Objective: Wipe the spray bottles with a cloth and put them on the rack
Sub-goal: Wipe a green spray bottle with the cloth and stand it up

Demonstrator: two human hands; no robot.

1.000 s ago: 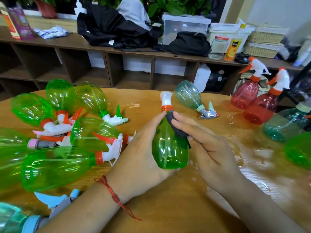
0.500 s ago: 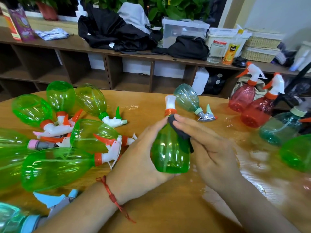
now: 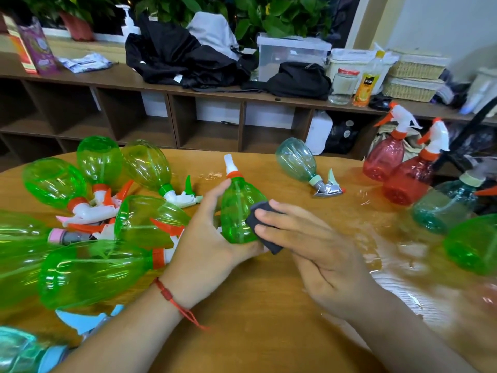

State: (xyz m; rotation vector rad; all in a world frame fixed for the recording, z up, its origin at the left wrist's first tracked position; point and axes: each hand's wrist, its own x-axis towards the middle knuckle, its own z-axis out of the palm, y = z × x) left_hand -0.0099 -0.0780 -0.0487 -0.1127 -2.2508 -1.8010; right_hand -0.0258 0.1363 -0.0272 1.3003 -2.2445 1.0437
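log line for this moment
phase: wiping | left hand: grips green spray bottle | right hand: presses dark cloth on its side

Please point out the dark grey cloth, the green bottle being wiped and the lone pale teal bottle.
dark grey cloth (image 3: 252, 214), head view, upper corner.
green plastic spray bottle (image 3: 235, 208), head view, middle of body.
pale teal plastic spray bottle (image 3: 294, 158), head view, body.

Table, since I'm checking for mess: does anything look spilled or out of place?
Glossy wet-looking patches spread over the table beside the right hand, and a teal bottle lies tipped on its side beyond the green bottle the left hand grips.
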